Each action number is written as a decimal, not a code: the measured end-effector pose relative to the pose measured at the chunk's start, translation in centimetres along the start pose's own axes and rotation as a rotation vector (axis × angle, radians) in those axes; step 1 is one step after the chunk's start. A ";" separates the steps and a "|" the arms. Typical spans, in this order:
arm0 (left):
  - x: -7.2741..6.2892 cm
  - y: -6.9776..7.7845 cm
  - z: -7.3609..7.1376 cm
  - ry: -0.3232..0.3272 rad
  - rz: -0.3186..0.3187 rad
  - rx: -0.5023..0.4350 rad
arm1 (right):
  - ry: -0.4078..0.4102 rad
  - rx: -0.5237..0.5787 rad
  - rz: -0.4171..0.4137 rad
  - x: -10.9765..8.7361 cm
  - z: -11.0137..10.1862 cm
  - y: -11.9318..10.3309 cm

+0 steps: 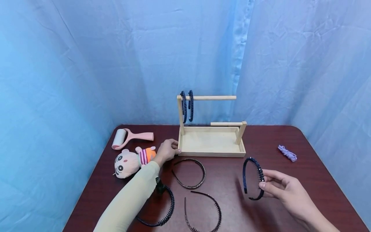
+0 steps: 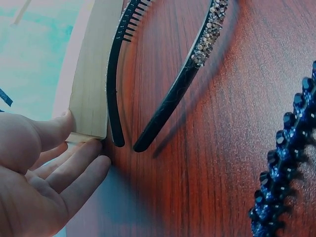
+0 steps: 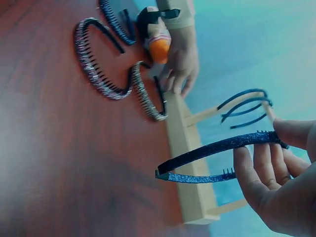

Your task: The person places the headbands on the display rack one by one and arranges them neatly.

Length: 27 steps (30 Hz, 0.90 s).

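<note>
Blue curtains [image 1: 174, 48] back a reddish worktop [image 1: 232, 206]. The left hand [image 1: 167, 150] pinches a corner of a wooden rack [image 1: 211, 154]; two headbands [image 1: 191, 106] hang from its bar [image 1: 215, 98] beyond that hand. The right hand [image 1: 285, 190] holds another headband [image 1: 260, 172] raised; a gold-flecked headband [image 1: 204, 173] lies between the hands.

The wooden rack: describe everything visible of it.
The wooden rack, pale and plain, stands upright toward the back of the table. A shallow rectangular tray forms its base. A tall left post carries a long bar, a shorter right post a short one. Two dark headbands hang from the long bar. The left hand holds the tray's left front corner.
</note>
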State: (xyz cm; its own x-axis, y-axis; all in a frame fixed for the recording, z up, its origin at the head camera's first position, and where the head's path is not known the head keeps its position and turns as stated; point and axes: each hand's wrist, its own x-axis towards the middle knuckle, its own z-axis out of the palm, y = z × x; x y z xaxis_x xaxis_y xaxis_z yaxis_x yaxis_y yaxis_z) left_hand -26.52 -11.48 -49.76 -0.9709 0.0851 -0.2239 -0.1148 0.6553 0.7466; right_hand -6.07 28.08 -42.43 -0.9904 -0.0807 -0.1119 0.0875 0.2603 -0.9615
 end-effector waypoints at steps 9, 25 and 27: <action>-0.1 -0.1 0.0 0.005 0.005 0.000 | 0.092 0.071 -0.208 2.1 -1.6 -4.7; 0.1 -0.3 0.1 0.011 0.001 0.004 | 0.320 0.110 -0.400 10.3 -3.3 -9.4; 0.1 -0.2 0.0 0.010 0.002 0.001 | 0.345 0.041 -0.405 11.3 -3.2 -9.6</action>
State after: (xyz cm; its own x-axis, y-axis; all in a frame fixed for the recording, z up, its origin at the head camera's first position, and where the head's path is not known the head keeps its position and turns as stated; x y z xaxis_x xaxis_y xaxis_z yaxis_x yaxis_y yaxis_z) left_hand -26.56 -11.57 -49.94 -0.9731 0.0791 -0.2165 -0.1128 0.6557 0.7465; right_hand -18.47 27.73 -33.71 -0.9226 0.1558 0.3530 -0.3124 0.2352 -0.9204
